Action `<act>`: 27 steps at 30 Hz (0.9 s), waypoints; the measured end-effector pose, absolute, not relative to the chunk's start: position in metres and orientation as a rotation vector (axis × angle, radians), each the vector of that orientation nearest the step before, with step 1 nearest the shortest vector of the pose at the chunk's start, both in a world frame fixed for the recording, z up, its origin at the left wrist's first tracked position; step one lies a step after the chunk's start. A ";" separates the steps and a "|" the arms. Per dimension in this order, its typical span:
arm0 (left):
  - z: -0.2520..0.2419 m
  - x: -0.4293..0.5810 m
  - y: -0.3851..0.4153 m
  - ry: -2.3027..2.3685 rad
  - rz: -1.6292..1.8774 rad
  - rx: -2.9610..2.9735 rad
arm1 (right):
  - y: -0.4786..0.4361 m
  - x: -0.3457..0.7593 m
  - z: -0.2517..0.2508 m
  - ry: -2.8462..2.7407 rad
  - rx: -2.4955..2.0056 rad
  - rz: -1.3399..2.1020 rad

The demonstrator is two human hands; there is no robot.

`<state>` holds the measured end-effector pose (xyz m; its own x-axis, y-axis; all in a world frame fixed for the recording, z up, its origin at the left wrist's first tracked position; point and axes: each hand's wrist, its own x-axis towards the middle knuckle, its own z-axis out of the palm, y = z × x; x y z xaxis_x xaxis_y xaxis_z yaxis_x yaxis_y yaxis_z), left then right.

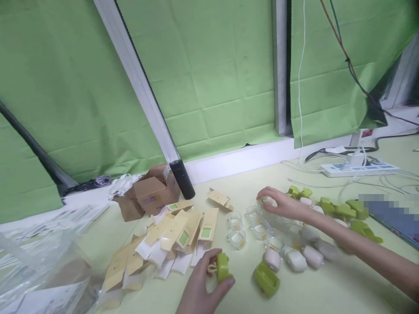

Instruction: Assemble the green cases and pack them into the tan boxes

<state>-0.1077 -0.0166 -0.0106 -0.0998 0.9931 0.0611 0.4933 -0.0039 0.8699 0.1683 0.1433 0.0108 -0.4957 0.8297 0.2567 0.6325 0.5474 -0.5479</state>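
Near the front of the table, my left hand (204,285) grips a small green plastic case (223,267) with a pale cord loop, thumb below and fingers above. My right hand (270,203) reaches over the far side of the clear plastic cups (236,239), its fingers curled together; what they hold, if anything, I cannot make out. Another green plastic case (266,279) lies open side up between my arms. Beside it are several whitish rounded pieces (296,259). More green cases (345,209) sit beyond my right forearm.
Folded tan cardboard boxes (170,231) are heaped left of centre. Behind them stand an open brown carton (153,189) and a black cylinder (182,179). A white power strip (360,169) with loose cables lies at the back right. Clear plastic bags (42,257) cover the left.
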 end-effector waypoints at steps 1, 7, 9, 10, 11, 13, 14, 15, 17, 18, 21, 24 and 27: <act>-0.006 -0.101 -0.014 1.569 1.124 1.469 | 0.126 0.169 0.013 -2.353 -1.101 0.562; 0.015 -0.062 0.008 0.849 1.276 0.939 | 0.065 0.163 -0.005 -2.618 -0.809 0.463; 0.013 -0.053 0.013 0.716 1.258 0.787 | 0.064 0.160 -0.010 -2.594 -0.810 0.442; 0.010 -0.050 0.016 0.680 1.249 0.738 | 0.065 0.160 -0.010 -2.567 -0.804 0.455; 0.006 -0.047 0.017 0.662 1.243 0.703 | 0.065 0.161 -0.008 -2.525 -0.803 0.490; -0.004 -0.044 0.018 0.658 1.242 0.656 | 0.063 0.165 -0.002 -2.384 -0.830 0.610; -0.009 -0.043 0.018 0.660 1.237 0.635 | 0.061 0.167 0.002 -2.281 -0.850 0.670; -0.013 -0.042 0.017 0.659 1.223 0.610 | 0.057 0.167 0.005 -2.173 -0.863 0.719; -0.019 -0.040 0.015 0.636 1.162 0.564 | 0.049 0.166 0.009 -2.011 -0.861 0.768; -0.021 -0.039 0.013 0.611 1.122 0.549 | 0.045 0.163 0.009 -1.983 -0.838 0.773; -0.021 -0.034 0.009 0.517 1.031 0.486 | 0.037 0.151 0.005 -2.096 -0.704 0.708; -0.016 -0.029 0.006 0.444 1.023 0.404 | 0.033 0.140 0.000 -2.217 -0.628 0.550; -0.013 -0.025 0.002 0.463 1.033 0.383 | 0.030 0.137 -0.004 -2.250 -0.627 0.507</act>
<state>-0.0246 0.0025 -0.0135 0.4323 0.8825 -0.1851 -0.7256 0.4623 0.5096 0.1367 0.0300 -0.0037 -0.6113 0.5725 0.5464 0.2826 0.8028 -0.5250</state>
